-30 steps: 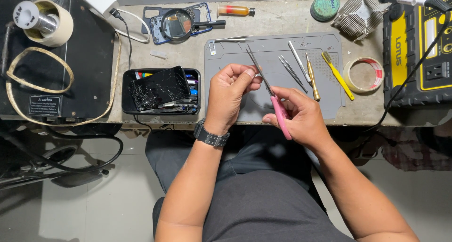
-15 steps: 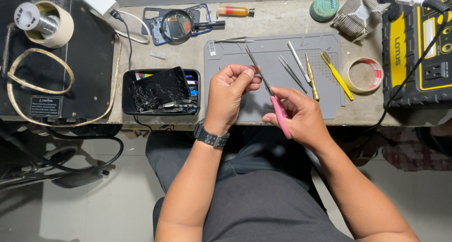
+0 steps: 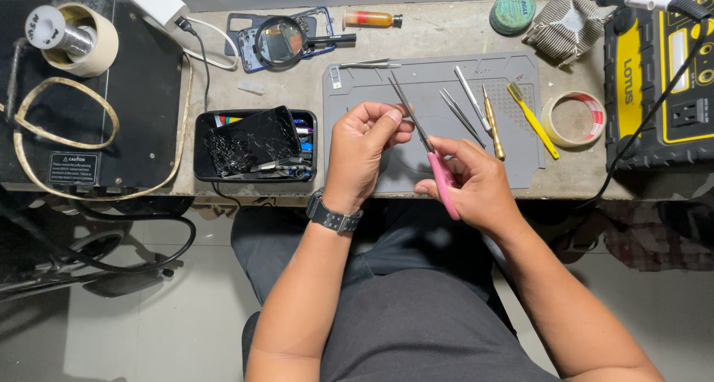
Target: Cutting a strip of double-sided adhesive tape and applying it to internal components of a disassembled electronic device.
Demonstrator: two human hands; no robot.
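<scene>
Your pink-handled tweezers (image 3: 435, 159) sit over the grey work mat (image 3: 513, 159), one pair, tips pointing up toward your left hand (image 3: 364, 151). Your right hand (image 3: 476, 185) has its fingers closed around the pink grip. Your left fingers are curled together, thumb against fingertips; what they pinch I cannot tell. Four loose tools (image 3: 483, 114) lie on the mat, one tape roll (image 3: 573, 119) beside it.

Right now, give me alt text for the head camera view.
A seated person's right hand holds pink-handled tweezers beside the closed left hand over a grey work mat; a tray with a cracked phone sits left.
</scene>
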